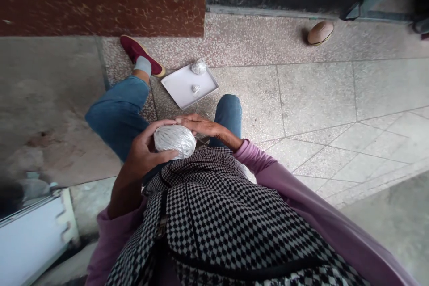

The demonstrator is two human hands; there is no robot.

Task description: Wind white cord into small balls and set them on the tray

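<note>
A large ball of shiny white twine (pixel 174 141) sits in my left hand (pixel 142 148), whose thumb and fingers curl around its left side. My right hand (pixel 199 125) lies along the far side of the ball, its fingertips meeting those of the left hand. A thin strand appears to run from the tray up to the right hand, whose finger undersides are hidden. On the floor beyond my knees, a shallow white tray (pixel 177 87) holds a smaller white twine ball (pixel 199 67) and a little tangled clump of twine (pixel 195 89).
My foot in a dark red shoe (pixel 140 56) rests left of the tray. A tan shoe (pixel 321 32) lies on the speckled floor (pixel 315 94) at the far right. White panel-like pieces (pixel 33 241) stand at the lower left. A tiled wall with a brown base (pixel 100 11) borders the far side.
</note>
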